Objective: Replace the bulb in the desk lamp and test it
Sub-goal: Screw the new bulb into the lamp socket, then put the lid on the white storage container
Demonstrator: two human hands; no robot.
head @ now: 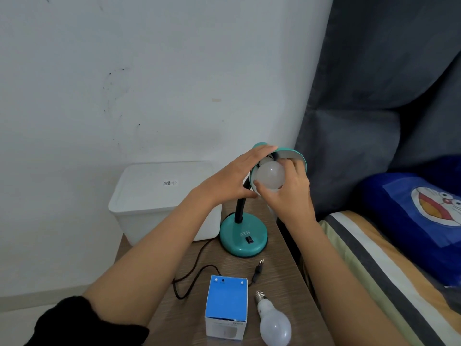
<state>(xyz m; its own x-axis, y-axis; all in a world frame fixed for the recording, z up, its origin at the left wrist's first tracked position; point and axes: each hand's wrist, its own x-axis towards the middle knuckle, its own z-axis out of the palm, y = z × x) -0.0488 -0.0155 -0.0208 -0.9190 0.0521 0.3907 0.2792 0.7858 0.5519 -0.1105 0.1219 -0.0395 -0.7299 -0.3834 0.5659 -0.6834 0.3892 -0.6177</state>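
A teal desk lamp stands on a wooden bedside table (279, 275), its round base (243, 237) bearing a black switch. My left hand (232, 178) wraps the back of the teal lamp shade (298, 156), which is tilted towards me. My right hand (287, 191) grips a frosted white bulb (270, 174) sitting in the shade's mouth. A second white bulb (273, 320) lies loose on the table near the front, screw cap pointing away. Beside it stands a blue and white bulb box (226, 309). The lamp's black cord ends in an unplugged plug (258, 269) on the table.
A white lidded plastic bin (159, 196) stands behind the lamp at the left, against the white wall. A bed with a striped sheet (369, 265), a blue cartoon pillow (424, 216) and a dark grey headboard (374, 96) borders the table's right edge.
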